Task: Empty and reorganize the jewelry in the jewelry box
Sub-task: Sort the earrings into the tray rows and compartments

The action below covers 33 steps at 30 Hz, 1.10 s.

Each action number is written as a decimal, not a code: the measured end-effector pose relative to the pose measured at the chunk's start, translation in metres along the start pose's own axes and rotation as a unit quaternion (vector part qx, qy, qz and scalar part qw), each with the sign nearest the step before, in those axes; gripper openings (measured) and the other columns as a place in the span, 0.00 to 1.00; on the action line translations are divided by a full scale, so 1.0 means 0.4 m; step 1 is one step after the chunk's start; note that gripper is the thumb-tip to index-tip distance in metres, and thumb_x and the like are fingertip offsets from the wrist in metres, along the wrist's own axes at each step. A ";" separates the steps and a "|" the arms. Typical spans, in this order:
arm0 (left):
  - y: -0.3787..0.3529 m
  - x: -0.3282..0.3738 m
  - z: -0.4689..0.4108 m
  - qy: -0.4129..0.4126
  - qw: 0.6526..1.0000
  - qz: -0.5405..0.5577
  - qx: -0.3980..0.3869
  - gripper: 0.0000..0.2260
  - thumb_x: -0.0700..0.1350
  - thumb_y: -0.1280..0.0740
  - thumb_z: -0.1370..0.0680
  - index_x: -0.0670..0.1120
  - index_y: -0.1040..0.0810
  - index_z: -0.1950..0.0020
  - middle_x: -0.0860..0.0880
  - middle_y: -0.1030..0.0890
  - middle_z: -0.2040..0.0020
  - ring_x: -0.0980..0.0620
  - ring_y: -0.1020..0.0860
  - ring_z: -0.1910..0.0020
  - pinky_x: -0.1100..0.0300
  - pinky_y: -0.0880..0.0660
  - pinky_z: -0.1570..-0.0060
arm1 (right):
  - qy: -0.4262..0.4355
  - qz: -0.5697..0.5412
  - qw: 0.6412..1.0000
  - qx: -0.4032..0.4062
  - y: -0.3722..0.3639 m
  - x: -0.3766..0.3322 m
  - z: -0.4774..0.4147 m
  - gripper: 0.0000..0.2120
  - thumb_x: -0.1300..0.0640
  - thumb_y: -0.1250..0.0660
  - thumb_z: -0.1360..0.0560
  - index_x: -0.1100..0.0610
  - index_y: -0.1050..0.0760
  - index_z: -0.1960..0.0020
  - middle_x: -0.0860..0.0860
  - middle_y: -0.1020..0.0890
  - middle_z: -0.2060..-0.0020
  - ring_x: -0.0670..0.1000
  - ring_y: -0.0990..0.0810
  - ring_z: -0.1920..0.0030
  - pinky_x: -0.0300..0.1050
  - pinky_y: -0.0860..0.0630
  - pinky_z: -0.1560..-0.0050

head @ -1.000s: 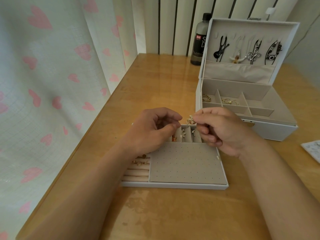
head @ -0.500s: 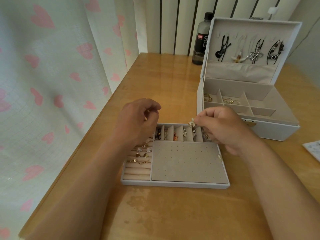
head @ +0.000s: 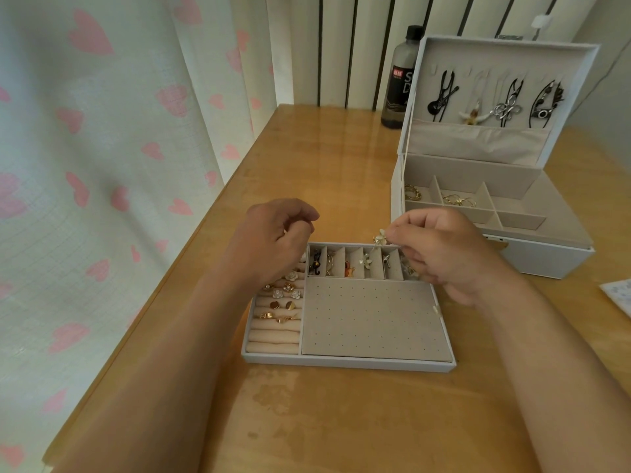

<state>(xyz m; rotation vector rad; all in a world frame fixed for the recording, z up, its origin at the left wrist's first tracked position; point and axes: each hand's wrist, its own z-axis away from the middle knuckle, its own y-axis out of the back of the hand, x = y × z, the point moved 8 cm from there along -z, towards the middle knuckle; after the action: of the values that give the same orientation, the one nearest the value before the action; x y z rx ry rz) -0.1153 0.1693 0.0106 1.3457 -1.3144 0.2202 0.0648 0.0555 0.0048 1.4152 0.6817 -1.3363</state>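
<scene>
Pinching a pale flower earring [head: 379, 239], right grip [head: 444, 254] above the tray [head: 341, 361]; left grip [head: 273, 240] curled, contents unclear.

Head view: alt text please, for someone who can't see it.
The right hand pinches a small flower-shaped piece over the far edge of the jewelry tray; the left hand hovers, fingers curled, over its ring rolls. The open jewelry box stands behind, to the right.

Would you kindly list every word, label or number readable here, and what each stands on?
"S" over "D": large pale letters on the label of the dark bottle, cut off by the jewelry box lid.
Red tag on that label: white marks, too blurred to read.
Patterned sheet at the right edge: too small to read.
</scene>
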 end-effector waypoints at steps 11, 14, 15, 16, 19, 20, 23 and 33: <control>0.005 -0.005 -0.007 -0.028 0.999 -0.017 0.012 0.18 0.43 0.43 0.28 0.44 0.16 0.46 0.54 0.16 0.57 0.65 0.22 0.60 0.74 0.31 0.64 | 0.048 0.260 0.964 -0.002 -0.023 0.013 -0.012 0.06 0.57 0.29 0.25 0.53 0.19 0.61 0.36 0.24 0.78 0.37 0.27 0.75 0.37 0.31 0.68; 0.012 -0.004 -0.007 -0.036 0.999 -0.022 0.024 0.17 0.42 0.42 0.28 0.43 0.16 0.48 0.53 0.16 0.58 0.65 0.23 0.63 0.73 0.32 0.66 | 0.048 0.291 0.955 -0.007 -0.029 0.015 -0.014 0.05 0.58 0.30 0.25 0.52 0.19 0.59 0.33 0.27 0.79 0.35 0.27 0.74 0.31 0.37 0.72; 0.015 -0.004 -0.007 -0.036 0.999 -0.020 0.028 0.17 0.42 0.42 0.28 0.43 0.16 0.48 0.52 0.16 0.58 0.65 0.23 0.64 0.73 0.32 0.67 | 0.051 0.297 0.954 -0.004 -0.030 0.013 -0.014 0.05 0.59 0.31 0.25 0.52 0.18 0.59 0.35 0.26 0.78 0.36 0.27 0.74 0.30 0.37 0.72; 0.018 -0.005 -0.006 -0.035 0.999 -0.018 0.031 0.17 0.42 0.42 0.28 0.43 0.16 0.48 0.52 0.16 0.58 0.65 0.23 0.65 0.73 0.32 0.67 | 0.054 0.301 0.952 -0.002 -0.030 0.009 -0.012 0.05 0.59 0.31 0.25 0.52 0.18 0.58 0.38 0.26 0.77 0.38 0.27 0.74 0.31 0.38 0.72; 0.028 -0.005 -0.005 -0.029 0.999 -0.009 0.043 0.17 0.43 0.43 0.28 0.44 0.16 0.49 0.55 0.17 0.59 0.62 0.22 0.63 0.68 0.29 0.66 | 0.059 0.311 0.949 -0.005 -0.035 0.002 -0.006 0.07 0.61 0.31 0.26 0.51 0.18 0.59 0.40 0.27 0.75 0.39 0.30 0.72 0.34 0.38 0.70; 0.032 -0.004 -0.003 -0.029 0.998 -0.010 0.047 0.17 0.42 0.43 0.28 0.44 0.16 0.50 0.56 0.17 0.59 0.61 0.21 0.61 0.67 0.27 0.65 | 0.058 0.315 0.947 -0.013 -0.037 0.003 -0.005 0.07 0.62 0.31 0.26 0.51 0.18 0.59 0.40 0.27 0.76 0.39 0.29 0.72 0.34 0.38 0.70; 0.039 -0.002 -0.002 -0.031 0.998 -0.013 0.056 0.17 0.42 0.43 0.28 0.44 0.15 0.50 0.57 0.18 0.59 0.59 0.20 0.58 0.63 0.24 0.62 | 0.054 0.323 0.944 -0.033 -0.041 0.006 -0.004 0.09 0.62 0.32 0.26 0.50 0.18 0.58 0.31 0.28 0.79 0.33 0.28 0.73 0.33 0.38 0.70; 0.037 0.000 -0.002 -0.037 0.998 -0.012 0.057 0.17 0.41 0.43 0.28 0.44 0.15 0.50 0.56 0.18 0.60 0.59 0.20 0.59 0.67 0.26 0.63 | 0.064 0.343 0.936 -0.037 -0.054 -0.008 0.001 0.11 0.59 0.35 0.23 0.52 0.14 0.53 0.40 0.17 0.58 0.39 0.21 0.55 0.35 0.26 0.56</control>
<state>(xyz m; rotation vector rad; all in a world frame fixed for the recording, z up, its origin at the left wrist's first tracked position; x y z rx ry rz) -0.1261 0.1749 0.0193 1.4774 -1.3642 0.2340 0.0445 0.0625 0.0017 1.4957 0.2636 -0.6652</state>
